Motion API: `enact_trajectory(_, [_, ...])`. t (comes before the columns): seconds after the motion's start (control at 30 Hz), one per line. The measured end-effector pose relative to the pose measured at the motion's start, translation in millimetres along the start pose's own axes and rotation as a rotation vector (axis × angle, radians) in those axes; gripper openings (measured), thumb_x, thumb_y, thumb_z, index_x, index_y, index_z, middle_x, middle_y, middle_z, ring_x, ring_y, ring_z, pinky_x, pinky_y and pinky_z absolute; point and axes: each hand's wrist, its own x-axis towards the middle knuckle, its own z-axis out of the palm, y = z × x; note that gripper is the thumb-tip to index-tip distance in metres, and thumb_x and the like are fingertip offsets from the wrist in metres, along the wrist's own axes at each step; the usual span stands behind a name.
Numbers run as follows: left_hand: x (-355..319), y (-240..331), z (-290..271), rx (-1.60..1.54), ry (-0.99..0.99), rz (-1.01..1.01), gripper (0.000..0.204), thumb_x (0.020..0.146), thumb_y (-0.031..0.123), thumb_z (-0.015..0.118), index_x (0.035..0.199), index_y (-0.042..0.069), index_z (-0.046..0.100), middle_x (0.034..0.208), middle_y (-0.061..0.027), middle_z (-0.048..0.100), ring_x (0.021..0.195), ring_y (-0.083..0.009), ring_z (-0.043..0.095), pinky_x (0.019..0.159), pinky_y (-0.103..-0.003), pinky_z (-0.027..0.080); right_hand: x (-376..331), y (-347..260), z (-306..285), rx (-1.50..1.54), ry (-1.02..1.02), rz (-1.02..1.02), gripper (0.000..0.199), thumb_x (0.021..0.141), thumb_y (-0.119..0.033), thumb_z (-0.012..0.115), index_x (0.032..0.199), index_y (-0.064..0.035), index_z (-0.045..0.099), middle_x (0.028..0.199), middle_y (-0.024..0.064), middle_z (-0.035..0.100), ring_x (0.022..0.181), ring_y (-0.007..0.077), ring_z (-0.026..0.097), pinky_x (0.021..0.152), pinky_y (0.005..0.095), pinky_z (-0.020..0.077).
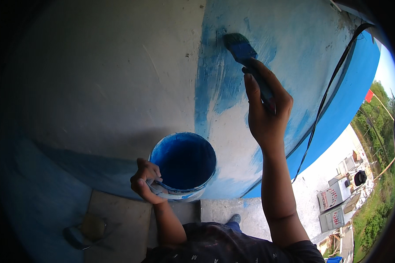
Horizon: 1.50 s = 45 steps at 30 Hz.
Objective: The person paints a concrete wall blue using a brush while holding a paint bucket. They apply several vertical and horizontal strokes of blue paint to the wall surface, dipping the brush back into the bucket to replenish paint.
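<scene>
My right hand (270, 103) is raised and closed around the handle of a paintbrush (240, 47). The brush's bristles, dark with blue paint, are against or very near the wall (158, 65); I cannot tell whether they touch. Streaky blue paint covers a band of the pale wall around the brush. Lower down, my left hand (147, 179) grips a white bucket (186, 193) by its rim or handle, fingers curled over the edge. Blue paint (184, 162) shows inside the bucket, which is tilted towards me.
A black cable (322, 103) hangs down the right side, along a bright blue painted strip (353, 83). At the lower left, an object with a curved dark handle (77, 236) rests on a grey slab (118, 219). Cardboard boxes (333, 197) and greenery lie outside at right.
</scene>
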Motion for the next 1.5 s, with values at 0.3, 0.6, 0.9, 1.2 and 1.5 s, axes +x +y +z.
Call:
enact_trajectory(0.3, [-5.0, -4.9, 4.1, 0.022, 0.033, 0.009, 0.061, 0.108, 0.044, 0.032, 0.057, 0.013, 0.043, 0.052, -0.0038, 0.043, 0.053, -0.0171, 0.043, 0.069, -0.034, 0.04, -56.6, 2.2, -8.4, 0.088, -0.314, 0.405, 0.027, 0.102, -0.019, 0.071, 0.107, 0.0062, 0.08, 0.085, 0.02, 0.079, 0.076, 0.0245, 0.079, 0.073, 0.0305, 0.06])
enact_trajectory(0.6, [-4.2, -8.4, 1.7, 0.033, 0.021, 0.075, 0.058, 0.108, 0.041, 0.032, 0.058, 0.014, 0.044, 0.052, -0.0031, 0.043, 0.05, -0.0172, 0.044, 0.071, -0.035, 0.04, -77.3, 34.9, 2.7, 0.026, -0.079, 0.086, 0.03, 0.097, -0.007, 0.075, 0.126, 0.0, 0.075, 0.094, 0.0186, 0.079, 0.076, 0.0226, 0.075, 0.066, 0.0336, 0.0564])
enact_trajectory(0.9, [-7.1, -10.1, -0.8, 0.066, -0.018, 0.028, 0.058, 0.107, 0.043, 0.032, 0.058, 0.014, 0.046, 0.053, -0.0033, 0.044, 0.053, -0.0164, 0.048, 0.076, -0.035, 0.042, -112.0, 26.2, -6.3, 0.088, -0.256, 0.346, 0.018, 0.096, -0.011, 0.075, 0.108, 0.0011, 0.08, 0.082, 0.0193, 0.075, 0.067, 0.0273, 0.071, 0.062, 0.0343, 0.0527])
enact_trajectory(1.2, [-13.0, -18.6, -6.4, -0.002, -0.005, -0.005, 0.058, 0.107, 0.044, 0.033, 0.058, 0.014, 0.043, 0.053, -0.003, 0.045, 0.052, -0.0164, 0.047, 0.078, -0.034, 0.042, -166.5, 40.9, 4.7, -0.116, -0.264, 0.139, 0.024, 0.09, -0.006, 0.077, 0.114, -0.0042, 0.078, 0.082, 0.013, 0.075, 0.073, 0.0288, 0.071, 0.064, 0.0381, 0.0557])
enact_trajectory(1.5, [-5.4, -12.8, -15.9, 0.041, -0.074, 0.012, 0.058, 0.107, 0.043, 0.034, 0.058, 0.013, 0.044, 0.053, -0.003, 0.045, 0.052, -0.0162, 0.047, 0.081, -0.036, 0.042, -107.0, 20.5, -13.5, 0.05, -0.069, 0.133, 0.032, 0.093, 0.0, 0.072, 0.125, 0.0028, 0.074, 0.097, 0.0175, 0.078, 0.084, 0.0284, 0.073, 0.077, 0.0355, 0.0561])
